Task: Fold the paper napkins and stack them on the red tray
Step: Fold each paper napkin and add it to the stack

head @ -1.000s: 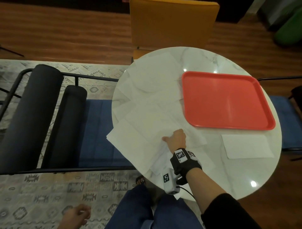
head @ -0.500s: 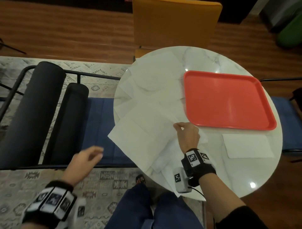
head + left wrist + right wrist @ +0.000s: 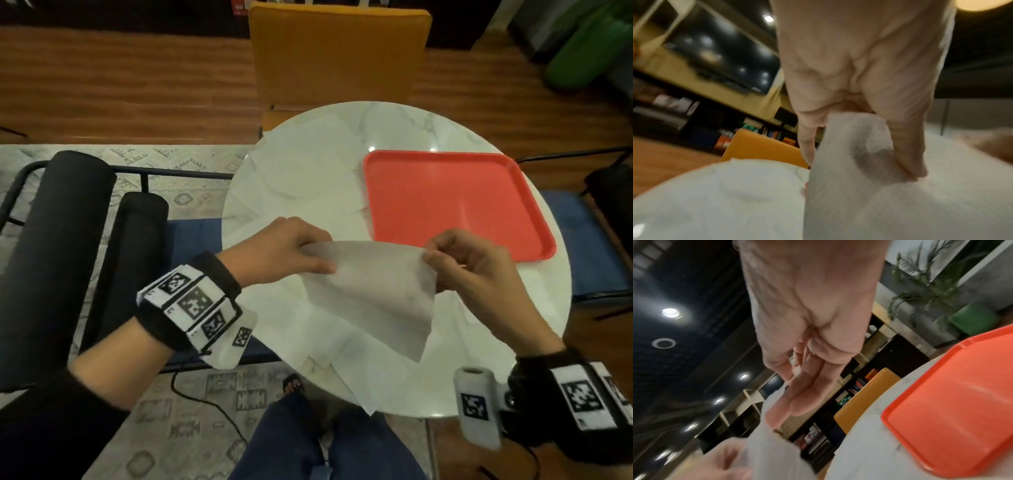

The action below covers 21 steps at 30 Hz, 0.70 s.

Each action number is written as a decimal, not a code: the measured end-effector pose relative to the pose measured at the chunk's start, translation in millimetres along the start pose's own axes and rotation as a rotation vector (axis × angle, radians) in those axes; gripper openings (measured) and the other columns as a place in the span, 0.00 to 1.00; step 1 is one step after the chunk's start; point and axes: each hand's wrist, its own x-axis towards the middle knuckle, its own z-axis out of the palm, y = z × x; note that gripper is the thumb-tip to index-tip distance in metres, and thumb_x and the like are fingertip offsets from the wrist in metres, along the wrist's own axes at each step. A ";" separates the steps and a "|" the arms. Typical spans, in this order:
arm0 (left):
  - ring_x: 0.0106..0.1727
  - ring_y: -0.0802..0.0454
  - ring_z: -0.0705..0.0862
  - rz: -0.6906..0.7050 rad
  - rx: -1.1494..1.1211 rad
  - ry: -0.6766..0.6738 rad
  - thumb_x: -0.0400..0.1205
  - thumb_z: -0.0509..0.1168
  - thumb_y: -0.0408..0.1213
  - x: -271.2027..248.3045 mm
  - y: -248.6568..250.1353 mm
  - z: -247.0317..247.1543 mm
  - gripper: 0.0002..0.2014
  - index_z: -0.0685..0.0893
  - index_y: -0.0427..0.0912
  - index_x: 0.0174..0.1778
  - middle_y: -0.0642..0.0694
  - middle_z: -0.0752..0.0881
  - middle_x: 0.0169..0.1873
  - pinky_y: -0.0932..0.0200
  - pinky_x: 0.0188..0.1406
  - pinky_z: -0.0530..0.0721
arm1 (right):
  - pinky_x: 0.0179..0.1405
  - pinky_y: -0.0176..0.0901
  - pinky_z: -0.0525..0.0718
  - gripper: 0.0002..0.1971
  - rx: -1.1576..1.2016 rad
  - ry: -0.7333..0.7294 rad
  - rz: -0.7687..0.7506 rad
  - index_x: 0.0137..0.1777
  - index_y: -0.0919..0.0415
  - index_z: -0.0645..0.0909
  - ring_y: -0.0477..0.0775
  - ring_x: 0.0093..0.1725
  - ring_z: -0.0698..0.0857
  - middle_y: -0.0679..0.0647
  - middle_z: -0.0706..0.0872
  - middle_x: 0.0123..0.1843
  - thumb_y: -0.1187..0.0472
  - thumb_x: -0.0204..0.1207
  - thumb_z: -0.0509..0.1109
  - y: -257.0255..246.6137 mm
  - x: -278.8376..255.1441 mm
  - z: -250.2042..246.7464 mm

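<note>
A white paper napkin (image 3: 373,291) hangs above the round marble table (image 3: 394,123), held by both hands. My left hand (image 3: 308,253) pinches its upper left corner, and my right hand (image 3: 436,262) pinches its upper right corner. In the left wrist view the thumb and fingers (image 3: 906,159) clamp the napkin (image 3: 859,186). In the right wrist view the fingertips (image 3: 781,410) press on the napkin's edge (image 3: 772,443). Several unfolded napkins (image 3: 308,178) lie spread over the table's left half. The red tray (image 3: 452,202) sits on the right half of the table, with nothing on it.
An orange chair (image 3: 339,54) stands behind the table. A dark metal-framed seat with black bolsters (image 3: 51,253) and a blue cushion is at the left. Another blue seat (image 3: 582,240) is at the right. My legs (image 3: 308,445) are under the near edge.
My left hand came up from beside my lap and took the napkin's left corner. My right hand lifted the napkin off the pile, so it now hangs between both hands.
</note>
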 end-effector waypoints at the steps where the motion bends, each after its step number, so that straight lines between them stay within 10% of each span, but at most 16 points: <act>1: 0.29 0.60 0.78 -0.042 -0.106 -0.019 0.77 0.71 0.42 -3.8 -1.6 -1.5 0.10 0.83 0.48 0.30 0.54 0.82 0.25 0.65 0.32 0.73 | 0.29 0.41 0.84 0.05 0.022 0.022 0.046 0.42 0.67 0.80 0.51 0.30 0.82 0.60 0.85 0.32 0.69 0.79 0.67 5.5 0.0 -5.2; 6: 0.50 0.45 0.88 -0.271 -0.304 -0.050 0.76 0.71 0.43 1.0 -33.8 7.7 0.14 0.89 0.37 0.51 0.40 0.90 0.47 0.47 0.58 0.84 | 0.24 0.38 0.82 0.06 0.013 0.007 0.247 0.41 0.65 0.82 0.48 0.25 0.80 0.53 0.85 0.30 0.67 0.79 0.68 52.0 24.7 -5.5; 13: 0.49 0.42 0.87 -0.465 -0.160 0.080 0.77 0.72 0.43 32.4 -98.0 55.3 0.09 0.89 0.41 0.44 0.39 0.90 0.43 0.48 0.51 0.82 | 0.36 0.51 0.89 0.04 -0.306 -0.063 0.300 0.44 0.65 0.84 0.56 0.33 0.85 0.61 0.85 0.35 0.66 0.79 0.69 124.6 72.3 21.5; 18: 0.49 0.48 0.84 -0.429 -0.220 0.311 0.76 0.73 0.41 35.3 -110.7 67.3 0.10 0.89 0.38 0.47 0.40 0.89 0.45 0.54 0.49 0.80 | 0.36 0.22 0.78 0.02 -0.364 -0.001 0.187 0.44 0.60 0.85 0.41 0.36 0.85 0.51 0.88 0.37 0.64 0.77 0.70 127.1 65.5 19.7; 21: 0.49 0.54 0.84 -0.330 -0.201 0.329 0.75 0.74 0.40 18.8 -113.3 80.8 0.08 0.90 0.44 0.47 0.50 0.88 0.45 0.64 0.49 0.76 | 0.38 0.21 0.76 0.03 -0.390 0.019 0.111 0.42 0.56 0.85 0.31 0.39 0.84 0.41 0.87 0.37 0.63 0.75 0.72 127.5 38.4 16.5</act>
